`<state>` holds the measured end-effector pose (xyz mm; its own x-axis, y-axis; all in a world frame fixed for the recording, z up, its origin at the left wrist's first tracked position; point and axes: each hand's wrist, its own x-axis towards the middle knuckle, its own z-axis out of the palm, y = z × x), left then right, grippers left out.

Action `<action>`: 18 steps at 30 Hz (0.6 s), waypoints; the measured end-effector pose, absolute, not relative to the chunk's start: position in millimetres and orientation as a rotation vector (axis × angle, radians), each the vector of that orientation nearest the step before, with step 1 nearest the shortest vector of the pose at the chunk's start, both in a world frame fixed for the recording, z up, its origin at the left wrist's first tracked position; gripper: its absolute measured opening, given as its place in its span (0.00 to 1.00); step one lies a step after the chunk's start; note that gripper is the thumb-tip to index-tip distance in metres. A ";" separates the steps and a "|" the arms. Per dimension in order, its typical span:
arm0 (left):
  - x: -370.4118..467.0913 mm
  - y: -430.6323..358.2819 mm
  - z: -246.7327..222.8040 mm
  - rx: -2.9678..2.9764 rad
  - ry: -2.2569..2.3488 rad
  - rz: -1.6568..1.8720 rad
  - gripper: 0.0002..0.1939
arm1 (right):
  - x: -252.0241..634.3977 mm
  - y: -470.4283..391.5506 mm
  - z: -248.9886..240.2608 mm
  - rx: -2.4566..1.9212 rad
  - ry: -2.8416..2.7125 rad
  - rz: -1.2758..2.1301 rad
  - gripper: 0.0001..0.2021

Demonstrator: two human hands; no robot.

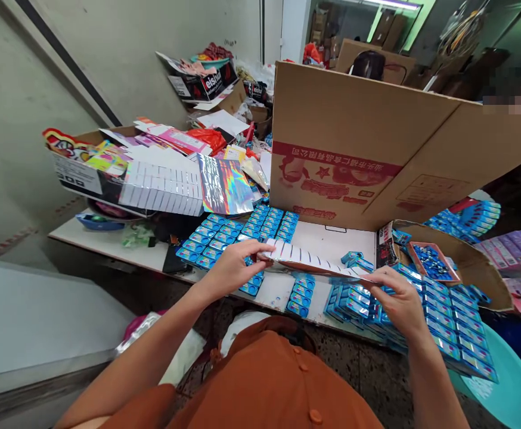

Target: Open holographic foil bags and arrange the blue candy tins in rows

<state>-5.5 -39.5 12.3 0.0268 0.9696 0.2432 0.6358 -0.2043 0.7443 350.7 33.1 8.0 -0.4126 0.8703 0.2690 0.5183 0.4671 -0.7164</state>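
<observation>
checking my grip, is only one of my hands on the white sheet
No, the left hand and right hand each hold one end of the white sheet.

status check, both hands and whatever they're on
Left hand and right hand grip opposite ends of a white sheet. Sheet held above the blue packs. Large cardboard box stands just beyond.

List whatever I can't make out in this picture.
All in the head view:
- Fine print on the held sheet: too small, steeply angled.
- Whatever lies behind the large carton: hidden by it.
- Turquoise basin: partly covered by blue packs, cut off at right edge.
</observation>
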 end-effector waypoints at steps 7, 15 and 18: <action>-4.5 -36.9 22.8 1.763 1.463 1.086 0.07 | 353.6 42.7 4.7 -1.199 -1.976 0.728 0.08; 33.1 -31.3 -9.6 0.940 1.311 1.377 0.17 | 322.6 56.7 -23.4 -1.369 -1.787 0.735 0.18; 43.4 -29.5 -17.0 0.953 1.363 1.389 0.16 | 290.5 49.7 -9.5 -1.225 -1.905 0.300 0.22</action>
<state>43.4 -29.5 -17.0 -0.2596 0.9624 -0.0801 -0.0987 0.0561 0.9935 290.5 49.7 -9.5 -0.1794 0.8391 0.5136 0.6405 0.4959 -0.5864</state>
